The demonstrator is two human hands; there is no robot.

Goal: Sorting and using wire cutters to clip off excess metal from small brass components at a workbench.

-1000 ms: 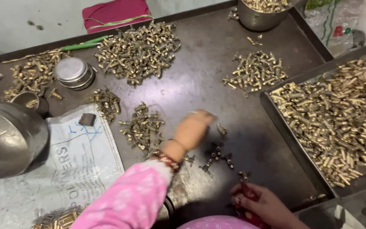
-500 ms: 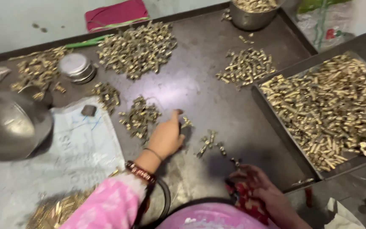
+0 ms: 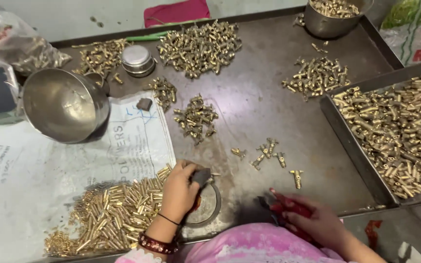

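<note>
My left hand [image 3: 179, 190] is closed around a small dark block-shaped tool [image 3: 201, 176], pressing a brass piece, too small to identify, onto a round metal ring fixture [image 3: 209, 210] at the near edge of the tray table [image 3: 264, 112]. My right hand [image 3: 313, 221] is closed on a red-handled tool [image 3: 288, 207], low beside my pink sleeve; what its tip grips is hidden.

Judgement: the block should sit square over the ring, with the piece held steady and fingertips kept off the contact point.

Just left of the left hand lies a heap of slim, straight brass pins [image 3: 108, 209] on a printed white sack sheet [image 3: 49, 170]. Ahead, a few loose T-shaped brass fittings [image 3: 269, 152] lie scattered; larger mounds [image 3: 198, 46] sit further back. All brass is bright and glossy. A dented steel bowl [image 3: 64, 104] stands left; a dark metal tray [image 3: 400, 131] of fittings stands right. The table surface is dull, scuffed steel.
</note>
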